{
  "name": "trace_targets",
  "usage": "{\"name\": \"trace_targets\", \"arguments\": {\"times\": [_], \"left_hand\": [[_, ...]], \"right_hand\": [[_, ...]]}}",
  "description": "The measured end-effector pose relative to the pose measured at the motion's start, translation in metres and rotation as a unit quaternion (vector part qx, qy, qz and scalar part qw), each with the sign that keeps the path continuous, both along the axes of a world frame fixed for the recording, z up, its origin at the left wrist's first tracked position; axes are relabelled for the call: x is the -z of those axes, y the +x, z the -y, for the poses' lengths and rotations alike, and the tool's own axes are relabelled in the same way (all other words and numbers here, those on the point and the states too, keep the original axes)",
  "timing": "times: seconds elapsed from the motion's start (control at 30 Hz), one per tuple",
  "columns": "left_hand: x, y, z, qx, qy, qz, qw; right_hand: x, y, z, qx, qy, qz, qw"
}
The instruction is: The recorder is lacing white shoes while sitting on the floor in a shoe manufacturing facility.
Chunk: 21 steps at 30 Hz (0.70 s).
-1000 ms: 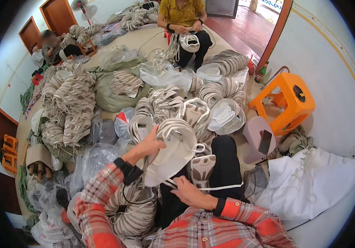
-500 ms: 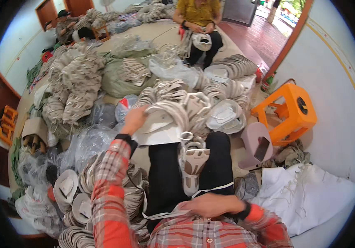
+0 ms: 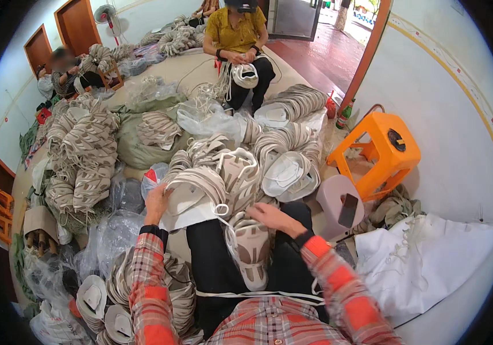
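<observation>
On my lap lies a beige and white shoe upper [image 3: 253, 247], its toe pointing toward me. My right hand [image 3: 275, 218] is at its top opening, with the fingers closed on the edge. My left hand [image 3: 157, 202] has its fingers curled at the left edge of a stack of curved beige shoe pieces [image 3: 199, 183], which rests over a white sheet [image 3: 186, 211] by my knee. A white lace loop [image 3: 221, 210] hangs between the stack and the upper. Another white cord [image 3: 241, 295] runs across my thighs.
Heaps of shoe uppers [image 3: 88, 141] and clear plastic bags [image 3: 114, 230] lie on the left. More stacked uppers [image 3: 292, 138] sit ahead. An orange stool [image 3: 387, 129], a phone [image 3: 347, 210] on a pale tub [image 3: 330, 198], and white cloth [image 3: 424, 264] are on the right. Another person [image 3: 238, 34] sits opposite.
My right hand has moved up from my waist to the shoe upper's top. The upper has tilted on my lap. My left hand stays at the stack, and the view has shifted.
</observation>
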<state>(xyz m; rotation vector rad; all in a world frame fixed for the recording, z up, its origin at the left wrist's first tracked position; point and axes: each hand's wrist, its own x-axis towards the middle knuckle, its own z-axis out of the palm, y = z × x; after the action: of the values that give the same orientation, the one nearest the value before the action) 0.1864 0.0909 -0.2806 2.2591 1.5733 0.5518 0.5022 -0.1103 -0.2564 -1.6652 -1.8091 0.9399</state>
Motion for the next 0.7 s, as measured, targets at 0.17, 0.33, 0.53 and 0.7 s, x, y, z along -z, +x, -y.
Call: {"name": "trace_targets", "arguments": {"times": [0.17, 0.33, 0.53, 0.7], "left_hand": [[0.009, -0.009, -0.009, -0.022, 0.008, -0.007, 1.0], [-0.009, -0.039, 0.034, -0.054, -0.001, 0.173, 0.983], [-0.067, -0.033, 0.083, -0.034, 0.02, 0.26, 0.965], [0.022, -0.015, 0.035, -0.083, -0.108, 0.275, 0.952]], "right_hand": [[0.061, -0.004, -0.037, -0.075, -0.197, -0.138, 0.968], [0.033, -0.005, -0.024, -0.094, -0.098, -0.067, 0.989], [-0.088, -0.018, 0.058, -0.021, -0.028, 0.131, 0.991], [-0.039, -0.026, 0.037, 0.018, -0.033, 0.147, 0.988]]}}
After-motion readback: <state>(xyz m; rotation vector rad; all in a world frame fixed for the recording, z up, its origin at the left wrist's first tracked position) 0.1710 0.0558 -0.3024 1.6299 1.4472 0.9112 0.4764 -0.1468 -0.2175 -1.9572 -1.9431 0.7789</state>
